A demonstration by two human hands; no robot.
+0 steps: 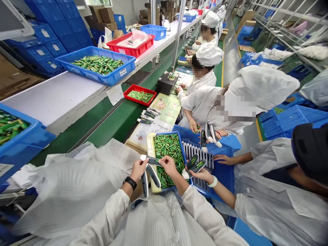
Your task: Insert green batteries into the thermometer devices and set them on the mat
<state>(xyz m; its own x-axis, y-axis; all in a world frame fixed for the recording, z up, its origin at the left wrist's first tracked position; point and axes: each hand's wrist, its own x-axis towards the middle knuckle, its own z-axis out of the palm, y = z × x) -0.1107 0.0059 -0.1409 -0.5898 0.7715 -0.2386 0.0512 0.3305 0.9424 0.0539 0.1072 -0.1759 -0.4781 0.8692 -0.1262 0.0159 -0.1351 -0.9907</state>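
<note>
While holding a gray-and-white gadget point(153, 161) by its white end in the closed left hand point(137, 170), over the left edge of a blue tub point(183, 148) of green batteries point(167, 148), also gripping two more gadgets point(153, 175) and pinching its other end with fingertips of the right hand point(169, 167) nearly together, maybe on something too tiny to see

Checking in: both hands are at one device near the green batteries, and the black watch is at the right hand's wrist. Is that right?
Not quite: the head view shows the black watch at the left hand's wrist. That hand and the right hand are both at one device near the green batteries.
</note>
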